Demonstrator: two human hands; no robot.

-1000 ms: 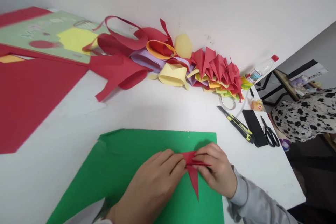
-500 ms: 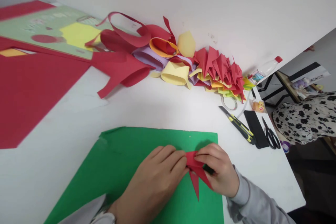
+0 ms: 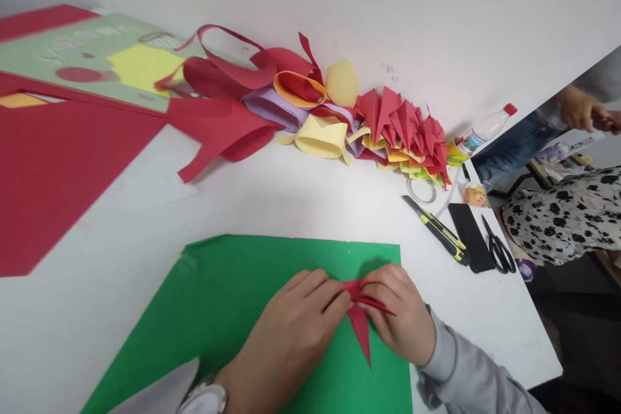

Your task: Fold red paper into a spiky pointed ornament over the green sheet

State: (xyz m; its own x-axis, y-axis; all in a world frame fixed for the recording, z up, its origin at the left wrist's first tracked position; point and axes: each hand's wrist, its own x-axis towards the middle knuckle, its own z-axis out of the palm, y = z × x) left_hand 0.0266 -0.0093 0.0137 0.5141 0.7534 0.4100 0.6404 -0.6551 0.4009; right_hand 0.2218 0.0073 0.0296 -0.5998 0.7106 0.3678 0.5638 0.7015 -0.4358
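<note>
Both hands pinch a small folded piece of red paper above a green sheet. My left hand is closed on the paper's left end, its fingertips covering that part. At the right, my right hand has thumb and fingers pressed together on the other end. One pointed red flap hangs down between the hands, and a narrow folded edge sticks out across the right fingers. The rest of the folds are hidden by the fingers.
Behind lie folded red paper shapes, rolled paper pieces and a large red sheet. To the right are a utility knife, tape roll, black scissors and a bottle. Another person's hands show beyond the table.
My right fingers have brought the red paper's right flap up and closed it into a narrow fold. My left hand stays nearly still. Another person has come into view at the right.
</note>
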